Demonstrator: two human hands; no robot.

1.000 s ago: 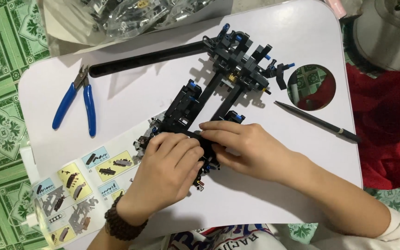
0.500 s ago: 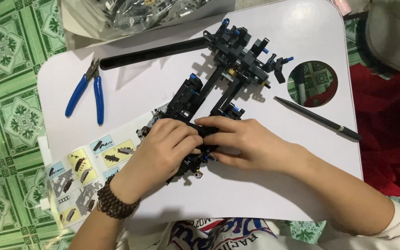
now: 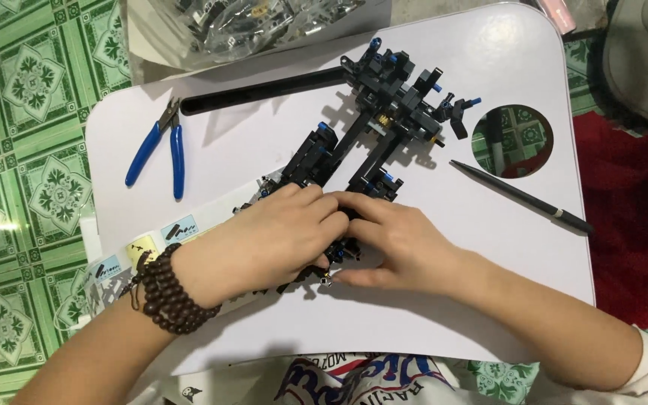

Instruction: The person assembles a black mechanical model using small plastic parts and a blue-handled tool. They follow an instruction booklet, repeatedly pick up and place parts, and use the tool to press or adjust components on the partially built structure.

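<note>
Head view, looking straight down: both hands meet at the near end of a black brick-built frame (image 3: 354, 150) with blue pins, which lies on a white desk (image 3: 489, 247) and runs from the centre out toward 1 o'clock. The left hand (image 3: 271, 244), with a dark bead bracelet (image 3: 166, 292) on its wrist, covers the frame's near end, its fingers curled down onto the parts; the right hand (image 3: 399, 247) comes in from 4 o'clock, fingertips pressed against the same end, thumb flat on the desk. What either grip pinches, if anything, is hidden under the fingers. Against the pictures from a second ago, the hands have barely shifted on the frame; mainly the view has drifted, so the fitting at that end seems to be going on. Blue-handled cutters (image 3: 160, 150) lie at 10 o'clock, a long black bar (image 3: 264, 91) at 12, a dark pen-like tool (image 3: 523, 197) at 3, and a printed parts sheet (image 3: 125, 259) at 8.
</note>
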